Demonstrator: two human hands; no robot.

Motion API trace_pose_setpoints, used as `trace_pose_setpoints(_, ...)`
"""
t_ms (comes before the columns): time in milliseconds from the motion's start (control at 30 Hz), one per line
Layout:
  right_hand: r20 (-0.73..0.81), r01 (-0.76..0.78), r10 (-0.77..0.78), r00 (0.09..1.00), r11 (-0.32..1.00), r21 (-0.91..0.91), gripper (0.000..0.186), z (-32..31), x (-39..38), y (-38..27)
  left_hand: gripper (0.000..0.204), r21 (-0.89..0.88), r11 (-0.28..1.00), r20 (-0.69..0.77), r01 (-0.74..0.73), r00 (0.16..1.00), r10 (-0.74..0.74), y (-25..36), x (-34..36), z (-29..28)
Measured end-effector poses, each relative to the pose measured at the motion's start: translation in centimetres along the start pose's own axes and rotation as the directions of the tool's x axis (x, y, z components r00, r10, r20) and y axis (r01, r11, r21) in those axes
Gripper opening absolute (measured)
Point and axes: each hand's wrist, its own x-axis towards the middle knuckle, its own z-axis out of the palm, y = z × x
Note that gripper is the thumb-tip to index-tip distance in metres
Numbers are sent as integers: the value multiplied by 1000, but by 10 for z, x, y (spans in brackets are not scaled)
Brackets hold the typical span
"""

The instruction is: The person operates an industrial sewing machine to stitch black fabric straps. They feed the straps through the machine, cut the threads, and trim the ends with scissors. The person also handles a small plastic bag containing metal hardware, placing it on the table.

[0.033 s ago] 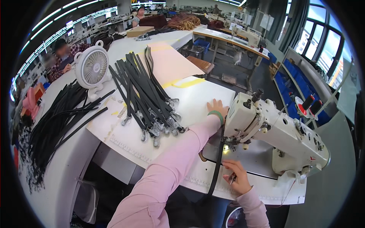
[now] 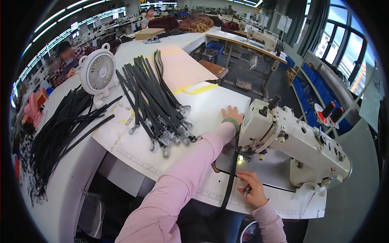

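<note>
A long black strap [image 2: 231, 178] runs from the table's front edge up under the head of a white sewing machine [image 2: 298, 139], whose small lamp shines by the needle. My left hand [image 2: 232, 115], with a green band at the wrist, lies beyond the machine head, fingers spread on the white tabletop. Whether its palm touches the strap's far end is hidden. Just right of the strap, my right hand [image 2: 254, 193] has its forefinger stretched toward it. The other fingers curl around a small metal tool [image 2: 246, 189], mostly hidden in the palm.
Black straps with plastic-wrapped ends [image 2: 162, 117] lie left of my left arm. More black straps [image 2: 65, 133] hang over the left edge beside a white fan [image 2: 99, 73]. Pink sheet [image 2: 182, 69] lies behind. Thread spools [image 2: 328, 109] stand right; a person [image 2: 69, 60] sits far left.
</note>
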Motion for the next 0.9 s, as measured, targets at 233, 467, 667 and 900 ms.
trace_pose_setpoints(233,-99,-41,46,994,998,55,24,6,-7,17,35,-825,560,-165,-73,979,-116,-20,3,-17)
trace_pose_setpoints(467,-335,-271,151,930,897,-349,19,9,-9,9,48,-993,38,104,110,985,-141,-50,-130,-71)
trace_pose_setpoints(667,-273,-74,-179,945,696,-714,27,22,37,8,54,-979,-121,151,161,984,93,-60,-198,-54)
trace_pose_setpoints(900,-257,-63,-252,933,589,-806,18,47,73,12,56,-978,-98,169,186,973,160,-63,-198,-50)
